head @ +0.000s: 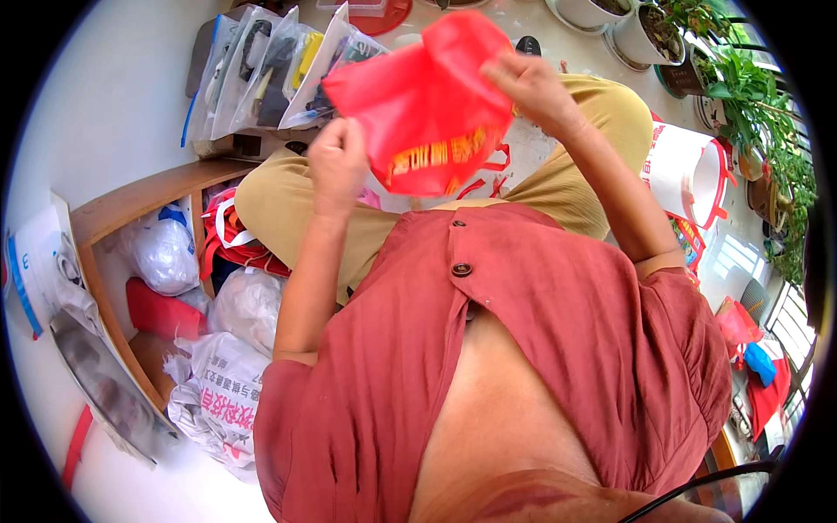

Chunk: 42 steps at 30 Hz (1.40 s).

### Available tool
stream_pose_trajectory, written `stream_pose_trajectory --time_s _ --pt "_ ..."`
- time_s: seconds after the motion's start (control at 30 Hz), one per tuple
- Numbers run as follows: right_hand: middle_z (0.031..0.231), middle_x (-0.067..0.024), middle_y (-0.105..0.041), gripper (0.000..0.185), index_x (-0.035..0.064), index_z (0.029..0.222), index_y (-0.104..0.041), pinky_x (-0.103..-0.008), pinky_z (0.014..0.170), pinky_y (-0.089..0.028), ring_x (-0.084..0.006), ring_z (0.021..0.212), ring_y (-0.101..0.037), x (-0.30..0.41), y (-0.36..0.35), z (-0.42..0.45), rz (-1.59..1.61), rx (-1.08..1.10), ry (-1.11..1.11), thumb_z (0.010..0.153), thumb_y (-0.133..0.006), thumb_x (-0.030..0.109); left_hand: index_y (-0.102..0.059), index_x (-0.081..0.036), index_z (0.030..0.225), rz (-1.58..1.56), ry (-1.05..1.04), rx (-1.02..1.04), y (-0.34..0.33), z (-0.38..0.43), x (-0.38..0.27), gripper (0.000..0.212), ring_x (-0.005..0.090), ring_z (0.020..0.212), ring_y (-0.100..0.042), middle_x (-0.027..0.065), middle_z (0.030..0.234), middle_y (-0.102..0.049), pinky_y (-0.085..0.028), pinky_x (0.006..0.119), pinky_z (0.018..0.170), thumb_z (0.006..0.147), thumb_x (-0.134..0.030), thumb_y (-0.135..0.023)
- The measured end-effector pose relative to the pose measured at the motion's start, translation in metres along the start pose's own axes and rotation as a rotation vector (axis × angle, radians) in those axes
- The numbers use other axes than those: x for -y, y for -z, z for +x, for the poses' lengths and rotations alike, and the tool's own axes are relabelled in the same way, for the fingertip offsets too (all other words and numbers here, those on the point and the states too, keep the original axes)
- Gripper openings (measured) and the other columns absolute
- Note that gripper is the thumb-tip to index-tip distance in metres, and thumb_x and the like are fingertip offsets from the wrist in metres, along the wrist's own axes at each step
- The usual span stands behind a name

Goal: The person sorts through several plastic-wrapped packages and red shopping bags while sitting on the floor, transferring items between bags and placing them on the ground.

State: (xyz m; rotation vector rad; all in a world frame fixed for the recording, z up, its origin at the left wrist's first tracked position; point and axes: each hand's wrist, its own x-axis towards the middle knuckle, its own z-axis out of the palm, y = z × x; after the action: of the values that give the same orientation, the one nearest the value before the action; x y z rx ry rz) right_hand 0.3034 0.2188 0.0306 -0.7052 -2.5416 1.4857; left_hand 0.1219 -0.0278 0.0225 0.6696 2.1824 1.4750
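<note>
A red bag (425, 111) with yellow printed writing is held up above my crossed legs. My left hand (337, 157) grips its left edge, the fingers curled and a little blurred. At the upper right edge, my right hand (536, 88) pinches the bag between thumb and fingers. The bag looks limp and partly folded, with its lower edge towards my body. Red straps (498, 163) show just below it, and I cannot tell whether they belong to it. Part of the floor between my legs is hidden by the bag.
Clear zip pouches (261, 78) stand upright at the front left. A wooden shelf unit (163, 189) at my left holds stuffed plastic bags (163, 252). A white bag with red trim (686, 170) lies by my right knee. Several potted plants (657, 39) line the right side.
</note>
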Motion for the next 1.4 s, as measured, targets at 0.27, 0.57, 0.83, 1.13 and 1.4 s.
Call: stream_pose_trajectory --time_s 0.27,0.57,0.83,1.13,1.4 --pt "0.059 0.0034 -0.054 0.025 0.0048 0.072 -0.063 -0.0185 0.048 -0.033 -0.0016 0.051 -0.042 -0.014 0.026 -0.006 0.359 -0.322 -0.208 0.083 -0.061 0.028 -0.047 -0.007 0.061 -0.164 0.075 -0.027 0.019 0.005 0.007 0.033 0.0006 0.048 -0.029 -0.0089 0.054 -0.038 -0.023 0.022 0.042 0.091 -0.019 -0.05" --pt "0.064 0.0028 -0.053 0.027 0.0056 0.071 -0.057 -0.0184 0.054 -0.037 -0.0041 0.057 -0.046 -0.037 0.041 0.012 0.409 -0.518 -0.265 0.087 -0.057 0.027 -0.06 -0.005 0.091 -0.446 0.306 -0.121 0.058 0.019 0.019 0.016 0.0053 0.047 -0.046 -0.0025 0.069 -0.058 -0.035 0.019 0.042 0.089 -0.02 -0.054" --pt "0.084 -0.0142 -0.064 0.057 -0.0039 0.095 -0.06 -0.0297 0.074 -0.046 -0.0206 0.082 -0.062 -0.085 -0.026 0.007 0.079 -0.293 -0.498 0.081 -0.054 0.051 -0.053 0.001 0.112 -1.171 0.353 -0.008 0.128 0.025 0.037 0.032 0.0169 0.083 -0.059 0.0121 0.106 -0.06 -0.049 0.035 0.081 0.086 -0.016 -0.051" --pt "0.105 -0.0085 -0.062 0.036 0.0012 0.108 -0.056 -0.0335 0.085 -0.05 -0.017 0.092 -0.061 -0.058 -0.012 0.017 1.493 -0.201 -0.399 0.086 -0.061 0.029 -0.043 -0.007 0.13 -1.429 0.323 0.018 0.141 0.021 0.051 0.05 0.0293 0.129 -0.032 0.0103 0.136 -0.041 -0.019 0.054 0.107 0.084 -0.021 -0.056" --pt "0.109 -0.009 -0.061 0.033 0.0003 0.112 -0.054 -0.0336 0.093 -0.042 -0.0187 0.1 -0.057 -0.069 0.017 0.023 1.448 -0.269 -0.007 0.086 -0.06 0.02 -0.054 -0.003 0.102 -1.355 0.18 0.184 0.145 0.035 0.06 0.02 0.0083 0.053 -0.042 0.0038 0.084 -0.056 -0.036 0.019 0.045 0.086 -0.015 -0.053"
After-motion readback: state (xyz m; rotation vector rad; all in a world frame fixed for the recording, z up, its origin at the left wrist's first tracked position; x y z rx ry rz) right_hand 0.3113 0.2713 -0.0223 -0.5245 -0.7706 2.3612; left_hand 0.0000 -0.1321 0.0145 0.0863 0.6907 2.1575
